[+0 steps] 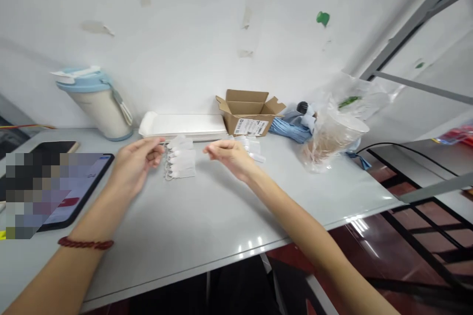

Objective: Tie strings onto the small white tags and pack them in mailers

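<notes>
My left hand [138,160] is closed, thumb and index finger pressed together, just left of an overlapping row of small translucent packets [183,160]. Whatever those fingertips hold, if anything, is too small to make out. Small metal rings seem to line the packets' left ends. On the other side of the row, apart from it, my right hand [231,155] is pinched above the table; nothing I can name shows in its fingers. Partly behind this hand lie more clear pieces [254,147].
An open cardboard box [246,113] and a stack of white flat trays or boxes [185,125] stand along the wall. A bottle [103,108] and a tablet [81,192] are at left. Blue cloth [290,130] and a plastic-wrapped cup [332,138] sit at right, near a metal frame [406,24].
</notes>
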`<state>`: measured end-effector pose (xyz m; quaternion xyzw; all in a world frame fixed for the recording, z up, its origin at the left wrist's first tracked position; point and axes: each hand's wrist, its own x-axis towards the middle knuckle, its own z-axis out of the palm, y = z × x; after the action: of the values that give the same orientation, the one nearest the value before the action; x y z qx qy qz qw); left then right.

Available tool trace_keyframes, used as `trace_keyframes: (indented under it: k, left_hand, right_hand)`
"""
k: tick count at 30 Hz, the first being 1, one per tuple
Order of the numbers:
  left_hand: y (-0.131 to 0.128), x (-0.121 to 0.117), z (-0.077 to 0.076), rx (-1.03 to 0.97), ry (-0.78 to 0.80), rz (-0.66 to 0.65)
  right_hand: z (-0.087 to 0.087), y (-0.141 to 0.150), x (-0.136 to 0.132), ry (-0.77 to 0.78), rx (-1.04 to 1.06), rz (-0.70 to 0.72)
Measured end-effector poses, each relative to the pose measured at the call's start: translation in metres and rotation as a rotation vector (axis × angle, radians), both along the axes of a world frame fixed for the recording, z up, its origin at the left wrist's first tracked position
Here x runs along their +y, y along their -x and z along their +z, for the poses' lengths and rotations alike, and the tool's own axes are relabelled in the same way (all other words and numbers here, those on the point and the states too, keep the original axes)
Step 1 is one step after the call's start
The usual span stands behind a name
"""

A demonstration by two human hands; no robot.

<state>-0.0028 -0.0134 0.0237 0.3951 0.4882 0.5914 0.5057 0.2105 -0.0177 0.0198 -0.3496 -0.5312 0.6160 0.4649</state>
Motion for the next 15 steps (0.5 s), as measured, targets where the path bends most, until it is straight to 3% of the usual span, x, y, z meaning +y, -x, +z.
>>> trace_keyframes:
  k: [5,9,11,13,15]
  left_hand:
    - [-0.002,-0.005,0.001,0.038,-0.005,-0.076]
    - [-0.003,-0.008,0.001,0.074,-0.002,-0.085]
    - [-0.003,-0.007,0.0,0.087,-0.006,-0.08]
    - [-0.002,-0.006,-0.003,0.104,-0.021,-0.072]
    - [-0.002,-0.004,-0.005,0.126,-0.04,-0.065]
  right_hand:
    - [0.008,-0.021,0.022,0.028,-0.004,-0.069]
    - [0.005,-0.022,0.033,-0.081,-0.221,-0.131]
    - [0.003,-0.022,0.041,-0.233,-0.509,-0.198]
    - [0.001,-0.023,0.05,-0.462,-0.941,-0.244]
    - [-0.001,-0.024,0.058,-0.646,-1.379,-0.202]
